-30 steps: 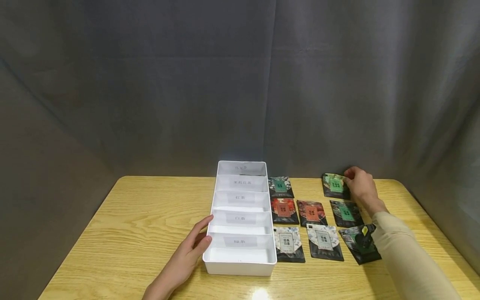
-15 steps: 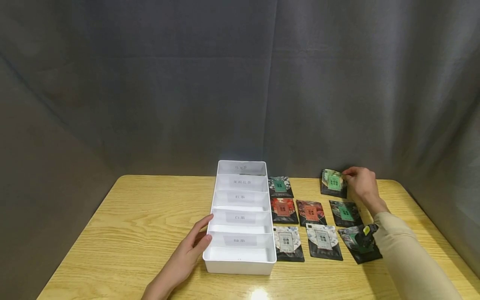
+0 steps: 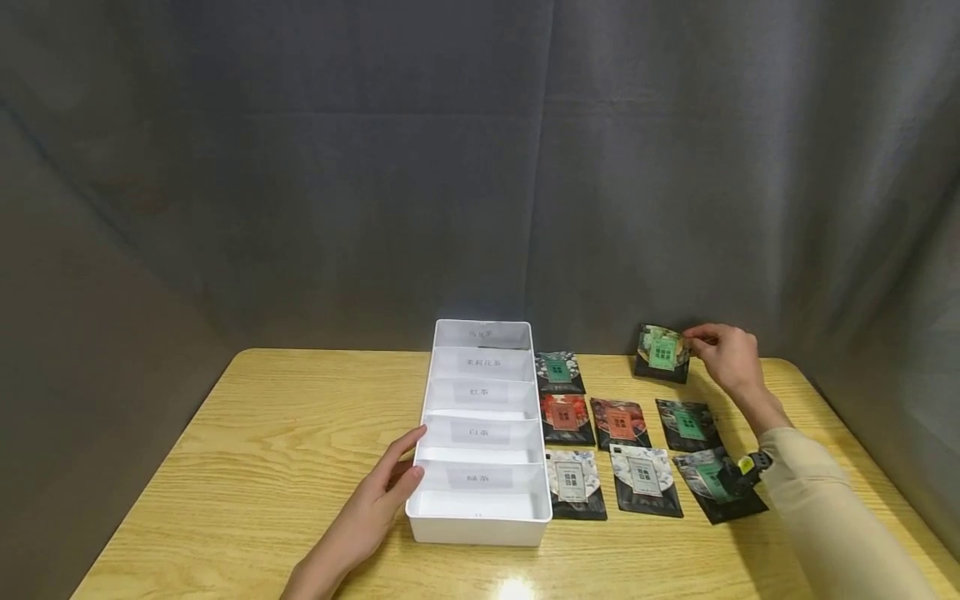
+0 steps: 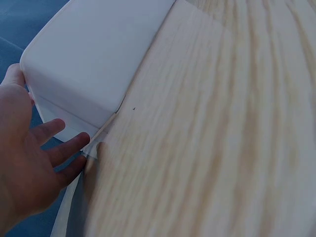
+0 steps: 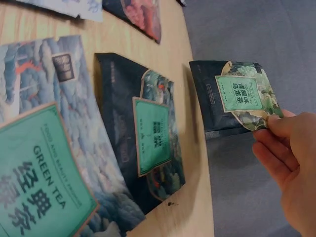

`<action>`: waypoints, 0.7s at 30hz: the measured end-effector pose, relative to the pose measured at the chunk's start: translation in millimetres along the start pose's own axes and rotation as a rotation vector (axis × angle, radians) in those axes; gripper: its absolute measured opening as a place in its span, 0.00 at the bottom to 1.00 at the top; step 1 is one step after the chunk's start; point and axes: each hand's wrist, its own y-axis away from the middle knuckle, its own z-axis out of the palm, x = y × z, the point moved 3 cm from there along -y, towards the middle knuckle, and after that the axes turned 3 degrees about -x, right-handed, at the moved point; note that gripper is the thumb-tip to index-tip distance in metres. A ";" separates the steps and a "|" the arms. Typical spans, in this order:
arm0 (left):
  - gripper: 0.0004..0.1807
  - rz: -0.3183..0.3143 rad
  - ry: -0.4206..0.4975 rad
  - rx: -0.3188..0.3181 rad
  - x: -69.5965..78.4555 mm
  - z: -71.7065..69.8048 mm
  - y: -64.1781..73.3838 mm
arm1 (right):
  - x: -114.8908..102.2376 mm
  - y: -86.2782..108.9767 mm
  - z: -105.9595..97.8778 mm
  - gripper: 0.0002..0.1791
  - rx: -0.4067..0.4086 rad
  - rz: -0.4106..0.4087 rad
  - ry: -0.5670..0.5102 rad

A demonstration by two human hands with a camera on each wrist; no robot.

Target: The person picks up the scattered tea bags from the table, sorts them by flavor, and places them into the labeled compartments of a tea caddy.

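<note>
Thumb and fingers of my right hand (image 3: 729, 357) pinch the right edge of a black-and-green tea sachet (image 3: 662, 352), held raised and tilted at the table's back. In the right wrist view this sachet (image 5: 229, 98) shows its green label to the camera. My left hand (image 3: 378, 492) rests its fingertips against the left side of a white divided box (image 3: 480, 532), whose compartments bear paper labels. Loosely spread fingers of the left hand (image 4: 42, 148) show beside the white box wall (image 4: 94, 54) in the left wrist view.
Right of the box lie a dark floral sachet (image 3: 559, 372), two red sachets (image 3: 567, 419), two white ones (image 3: 647, 481), and two dark green-labelled ones (image 3: 688, 425), the nearer partly covered by the right wrist's camera. A grey curtain (image 3: 375, 208) hangs behind the wooden table (image 3: 300, 433).
The right hand has lifted the green tea sachet off the table and shifted it slightly left and up. The left hand stays against the box.
</note>
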 end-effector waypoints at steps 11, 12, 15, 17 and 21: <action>0.27 -0.009 0.007 0.003 0.7 -0.3 -0.2 | -29.0 -2.0 -5.9 0.12 0.047 -0.090 -0.040; 0.27 -0.010 0.005 0.002 0.6 -0.2 -0.2 | -32.0 -2.3 -6.3 0.12 0.052 -0.099 -0.041; 0.27 -0.005 0.001 -0.003 1.4 0.1 0.3 | -40.2 -3.3 -6.8 0.11 0.062 -0.121 -0.041; 0.28 -0.002 0.005 -0.006 2.0 0.4 0.5 | -45.7 -3.8 -6.7 0.10 0.071 -0.127 -0.047; 0.27 -0.005 0.007 -0.006 1.9 0.1 0.6 | -57.9 -3.9 -5.3 0.09 0.089 -0.141 -0.069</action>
